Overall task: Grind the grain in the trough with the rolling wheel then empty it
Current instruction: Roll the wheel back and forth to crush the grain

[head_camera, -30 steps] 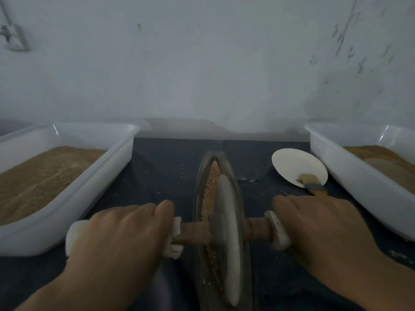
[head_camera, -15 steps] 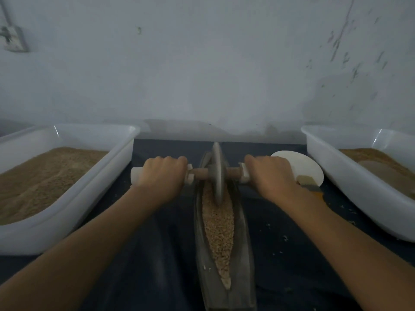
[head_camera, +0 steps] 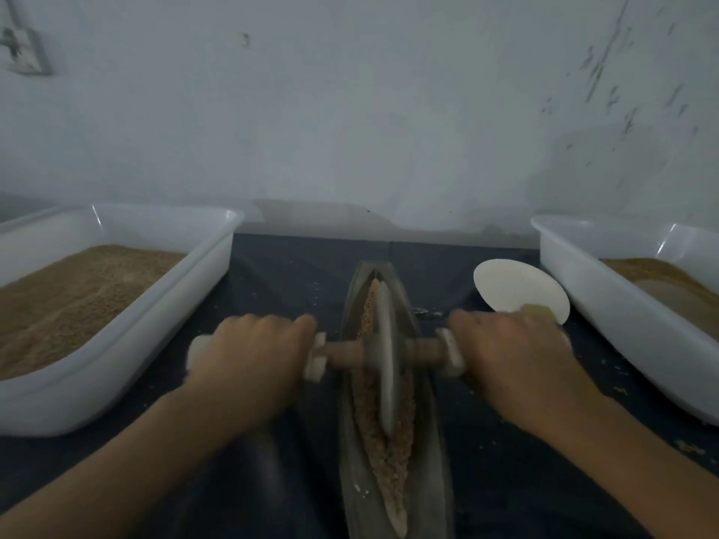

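The left hand (head_camera: 249,355) has its fingers curled tight round the left end of the handle (head_camera: 342,354). The right hand (head_camera: 509,359) has its fingers curled tight round the right end. The handle is a wooden stick with white ends, and it goes through the middle of the wheel (head_camera: 385,355). The wheel stands upright in the trough (head_camera: 354,480), about in its middle. The trough is long and thin, and it runs away from the person on a dark table (head_camera: 272,274). Brown grain (head_camera: 383,457) lies along the trough, in front of the wheel and behind it. A white tub (head_camera: 116,363) of brown grain sits on the left. Another tub (head_camera: 622,344) sits on the right. A white plate (head_camera: 513,285) lies just past the right hand, near that tub.
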Demonstrator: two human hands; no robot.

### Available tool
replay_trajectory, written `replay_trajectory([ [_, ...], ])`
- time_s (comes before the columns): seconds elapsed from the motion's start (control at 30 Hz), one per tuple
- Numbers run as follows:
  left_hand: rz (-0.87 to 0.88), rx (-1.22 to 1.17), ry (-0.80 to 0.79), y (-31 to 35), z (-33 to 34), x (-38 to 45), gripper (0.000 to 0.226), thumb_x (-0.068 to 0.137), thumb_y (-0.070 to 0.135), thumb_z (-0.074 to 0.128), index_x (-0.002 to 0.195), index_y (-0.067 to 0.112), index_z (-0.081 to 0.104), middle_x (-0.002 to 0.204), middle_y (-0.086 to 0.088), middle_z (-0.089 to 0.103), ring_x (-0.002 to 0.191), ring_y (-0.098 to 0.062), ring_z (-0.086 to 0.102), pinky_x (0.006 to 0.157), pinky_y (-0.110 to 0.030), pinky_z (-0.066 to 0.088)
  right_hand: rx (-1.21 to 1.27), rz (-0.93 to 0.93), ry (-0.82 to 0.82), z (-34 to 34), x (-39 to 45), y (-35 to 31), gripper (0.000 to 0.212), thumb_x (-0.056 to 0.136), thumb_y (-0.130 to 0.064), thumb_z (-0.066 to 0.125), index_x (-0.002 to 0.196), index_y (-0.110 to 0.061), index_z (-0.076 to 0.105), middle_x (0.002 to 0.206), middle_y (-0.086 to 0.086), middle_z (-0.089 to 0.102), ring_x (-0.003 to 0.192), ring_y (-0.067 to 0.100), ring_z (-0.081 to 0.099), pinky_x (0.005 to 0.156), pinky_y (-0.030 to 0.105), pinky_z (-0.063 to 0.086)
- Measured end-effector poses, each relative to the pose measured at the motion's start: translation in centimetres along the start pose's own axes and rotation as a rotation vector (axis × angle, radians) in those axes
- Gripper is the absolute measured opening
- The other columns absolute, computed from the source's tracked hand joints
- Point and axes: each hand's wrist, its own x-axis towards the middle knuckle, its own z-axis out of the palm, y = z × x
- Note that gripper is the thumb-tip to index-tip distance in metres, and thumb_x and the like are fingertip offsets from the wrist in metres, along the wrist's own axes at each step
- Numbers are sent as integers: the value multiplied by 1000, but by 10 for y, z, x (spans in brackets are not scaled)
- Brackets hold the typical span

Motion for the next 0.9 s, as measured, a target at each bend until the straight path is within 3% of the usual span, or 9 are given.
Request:
replay_trajectory([
  [0.07,-41,-18,12,-9,19,38,31,82,43,58,83,32,29,81,6,57,73,-20,59,59,-31,32,-73,75,-54,17,36,10,34,73,-29,72,82,-26,40,74,-4,60,58,19,52,51,29,27],
  [0.2,-64,-44,25,-19,33,89,27,83,45,58,85,29,37,93,-2,63,83,-28,61,62,-34,34,-119,166,-58,38,86,23,22,80,-26,65,95,-20,49,85,3,64,76,29,62,54,32,27],
  [0.4,-14,24,7,0,1,38,27,84,35,60,88,28,33,91,4,62,81,-21,62,62,-32,33,37,152,-166,21,27,11,29,80,-35,65,83,-29,36,77,-6,59,68,17,58,60,35,48],
  [0.5,133,44,68,11,-34,-17,49,64,38,77,81,31,32,68,8,51,58,-13,53,54,-29,28,102,122,-143,-10,-18,1,52,62,-35,76,69,-34,24,57,-12,42,49,9,44,43,27,36],
  [0.57,168,-59,109,13,-52,-40,60,42,39,88,74,32,38,55,7,45,44,-10,45,47,-26,24,69,130,-232,-21,-34,1,47,69,-49,67,69,-38,22,64,-15,38,59,5,44,51,24,34],
  [0.63,130,-17,-20,14,-54,-46,54,64,49,76,80,42,25,63,10,42,51,-4,39,50,-22,23,71,73,-285,-30,-36,-3,47,62,-48,74,71,-39,29,64,-12,43,58,7,47,49,25,35],
  [0.73,16,28,-92,11,-33,-23,39,84,46,57,79,38,18,73,13,42,59,-2,38,54,-25,24,108,26,-40,-22,-28,-1,53,36,-20,87,63,-25,42,48,-5,43,37,14,33,44,17,7],
  [0.8,-8,11,-73,4,-12,6,26,85,41,56,87,34,31,83,10,55,73,-13,56,60,-30,30,22,38,-73,-3,-3,4,46,55,-23,82,72,-24,40,56,-5,49,43,19,44,44,23,17],
  [0.9,-69,48,31,-3,13,57,18,86,38,54,96,25,45,96,-3,63,87,-30,63,63,-33,34,-81,159,-80,33,54,21,22,81,-30,63,89,-22,44,81,2,63,71,30,61,53,32,27],
])
